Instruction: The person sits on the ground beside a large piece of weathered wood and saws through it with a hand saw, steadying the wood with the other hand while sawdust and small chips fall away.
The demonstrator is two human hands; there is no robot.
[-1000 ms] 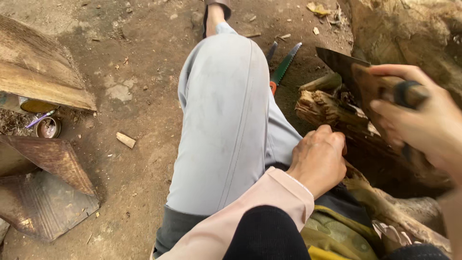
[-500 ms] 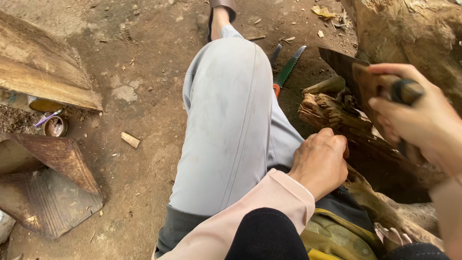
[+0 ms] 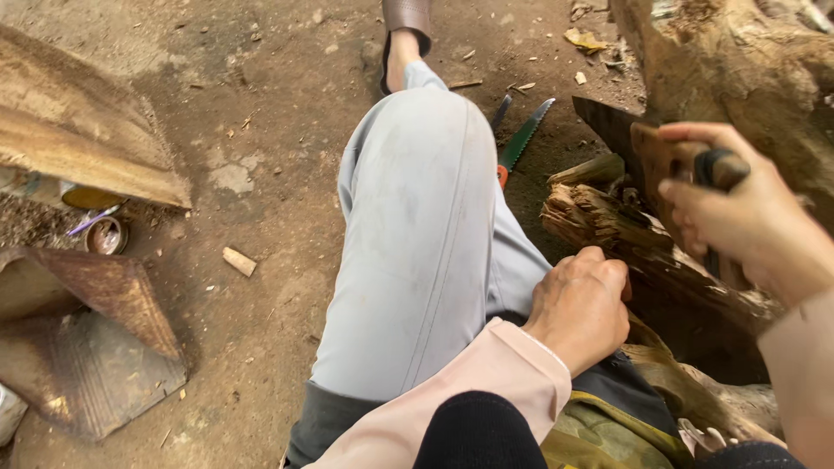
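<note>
My right hand (image 3: pixel 747 217) grips the dark handle of a broad rusty chopping blade (image 3: pixel 612 130), held just above a splintered piece of wood (image 3: pixel 608 230). My left hand (image 3: pixel 580 306) is closed around the near part of that wood, beside my thigh. The wood lies at the right, in front of a big log (image 3: pixel 738 69). My leg in light grey trousers (image 3: pixel 417 234) stretches forward to a brown sandal (image 3: pixel 407 16).
A small saw with a green blade and orange handle (image 3: pixel 521 139) lies on the dirt past my knee. Rusty metal sheets (image 3: pixel 87 347) and a wooden board (image 3: pixel 78 139) sit at the left, with a small tin (image 3: pixel 106 234) and a wood chip (image 3: pixel 238 260).
The view has shifted slightly downward. The blade in my right hand has come down a little toward the splintered wood. My left hand stays on the wood.
</note>
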